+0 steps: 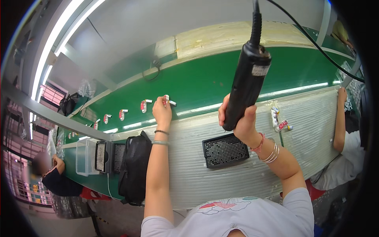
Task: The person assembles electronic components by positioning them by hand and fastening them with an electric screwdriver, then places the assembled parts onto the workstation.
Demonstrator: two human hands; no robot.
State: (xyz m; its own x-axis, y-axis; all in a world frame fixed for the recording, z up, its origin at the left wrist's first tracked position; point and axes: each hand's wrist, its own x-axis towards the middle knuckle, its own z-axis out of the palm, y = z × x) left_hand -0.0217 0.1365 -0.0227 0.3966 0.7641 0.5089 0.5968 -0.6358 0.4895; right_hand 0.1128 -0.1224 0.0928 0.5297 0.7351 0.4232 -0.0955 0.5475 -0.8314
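My right hand (244, 120) is wrapped around a black electric screwdriver (249, 81), which hangs from a cable with its tip pointing down. Under it, a black tray (205, 152) full of small metal screws lies on the ribbed plastic sheet. My left hand (161, 110) reaches to the green belt, its fingers closed on a small red and white plastic part (166, 98). Just left of that hand stands a similar red and white part (143, 106). Another one (122, 115) is farther left along the row.
A black bag (136, 170) sits left of my left forearm, beside a black screw feeder (102, 157) and a clear plastic box (82, 158). More parts (281, 125) lie at right. A person's arm (340, 118) reaches in from the right; another person (59, 173) is far left.
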